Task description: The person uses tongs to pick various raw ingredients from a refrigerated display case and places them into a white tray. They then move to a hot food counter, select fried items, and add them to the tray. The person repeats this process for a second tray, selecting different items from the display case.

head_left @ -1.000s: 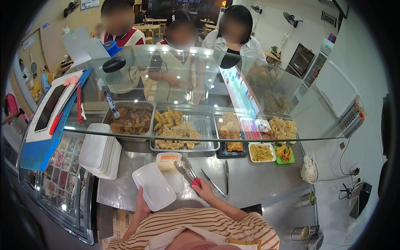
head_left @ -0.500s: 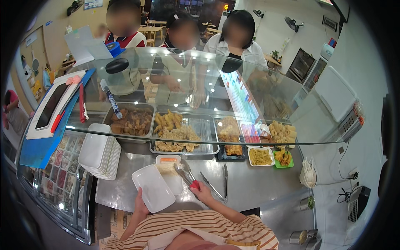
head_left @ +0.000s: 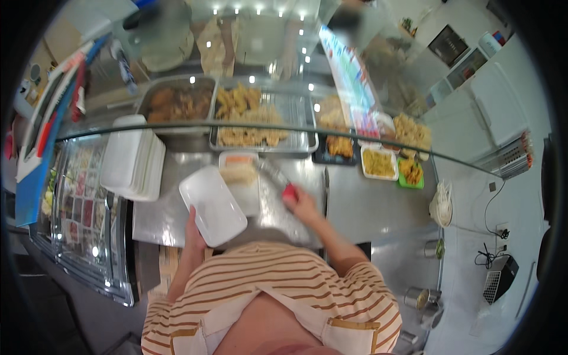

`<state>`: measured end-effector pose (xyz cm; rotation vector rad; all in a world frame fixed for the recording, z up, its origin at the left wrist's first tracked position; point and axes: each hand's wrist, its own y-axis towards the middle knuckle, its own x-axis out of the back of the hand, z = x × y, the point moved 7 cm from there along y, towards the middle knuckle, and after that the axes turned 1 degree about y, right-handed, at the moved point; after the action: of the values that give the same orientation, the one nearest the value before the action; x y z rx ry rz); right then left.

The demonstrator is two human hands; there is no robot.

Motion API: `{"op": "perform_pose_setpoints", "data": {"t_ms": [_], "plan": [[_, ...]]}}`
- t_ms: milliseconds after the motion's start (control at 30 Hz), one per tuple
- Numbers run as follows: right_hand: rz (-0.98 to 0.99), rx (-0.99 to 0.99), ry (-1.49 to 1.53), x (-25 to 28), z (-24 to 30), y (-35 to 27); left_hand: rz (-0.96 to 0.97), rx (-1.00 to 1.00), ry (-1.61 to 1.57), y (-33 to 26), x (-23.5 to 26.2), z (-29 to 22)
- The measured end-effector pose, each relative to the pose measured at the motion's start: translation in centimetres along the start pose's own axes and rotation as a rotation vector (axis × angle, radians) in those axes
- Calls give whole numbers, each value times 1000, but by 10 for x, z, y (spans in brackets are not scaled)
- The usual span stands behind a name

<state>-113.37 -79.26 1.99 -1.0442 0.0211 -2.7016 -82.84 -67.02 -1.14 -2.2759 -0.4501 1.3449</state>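
Note:
My left hand (head_left: 194,235) grips the lower left edge of an empty white rectangular tray (head_left: 214,208), held tilted above the steel counter. In my right hand (head_left: 304,207) are metal tongs (head_left: 276,174) with a red grip, pointing up and left. Their tips are blurred and lie beside a white dish (head_left: 244,198) holding pale food and an orange piece; whether they touch it I cannot tell. A second pair of tongs (head_left: 326,184) rests on the counter, partly hidden by my right hand.
A glass guard (head_left: 384,145) crosses above the food. Behind it stand a pan of brown pieces (head_left: 180,105) and a metal tray (head_left: 303,142) of fried food. Stacked white trays (head_left: 130,163) stand left; a yellow-food tray (head_left: 378,163) and green dish (head_left: 409,173) sit right. People stand beyond the glass.
The view has tipped downward, so the counter sits higher in the picture. My right hand with the tongs has shifted right, toward the second pair. My left hand still holds the tray.

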Motion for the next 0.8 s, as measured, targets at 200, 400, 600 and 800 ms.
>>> {"op": "perform_pose_setpoints", "data": {"t_ms": [200, 400, 600, 800], "plan": [[-251, 179, -775, 119, 40, 40, 91, 43, -45, 5, -25, -1], [-306, 508, -953, 116, 57, 93, 193, 175, -24, 26, -67, 30], [-321, 780, -1188, 104, 84, 121, 181, 274, 3, 41, -106, 53], [-161, 932, -1249, 112, 95, 134, 246, 327, -95, 69, -119, 75]]}}
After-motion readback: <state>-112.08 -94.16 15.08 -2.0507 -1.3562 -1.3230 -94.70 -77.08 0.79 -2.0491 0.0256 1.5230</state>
